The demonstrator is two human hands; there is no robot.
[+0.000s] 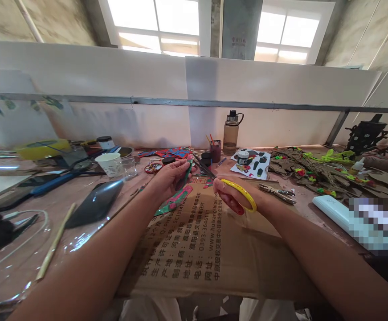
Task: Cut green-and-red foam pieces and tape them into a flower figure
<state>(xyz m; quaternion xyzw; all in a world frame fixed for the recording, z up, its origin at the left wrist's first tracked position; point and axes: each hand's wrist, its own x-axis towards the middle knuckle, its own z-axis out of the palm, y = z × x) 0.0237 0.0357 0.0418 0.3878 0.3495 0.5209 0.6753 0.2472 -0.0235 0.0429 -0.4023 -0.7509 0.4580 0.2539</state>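
Observation:
My left hand [172, 180] pinches a small green and pink painted piece [190, 166] between thumb and fingers. Scissors with yellow handles [253, 199] are gripped in my right hand [229, 195], their dark blades pointing toward the held piece; whether the blades touch it I cannot make out. Red stains mark the right fingertips. Below my left hand, a pink and green painted strip [177, 198] lies on a printed cardboard sheet [194, 267], which covers the table in front of me.
On the left are a paper cup [108, 164], a dark phone [95, 203] and a stick [56, 243]. A water bottle [231, 133], paint jars and red-blue pieces stand or lie behind. To the right are pliers [277, 193], brown braided items [300, 167] and another person's hand [385, 168].

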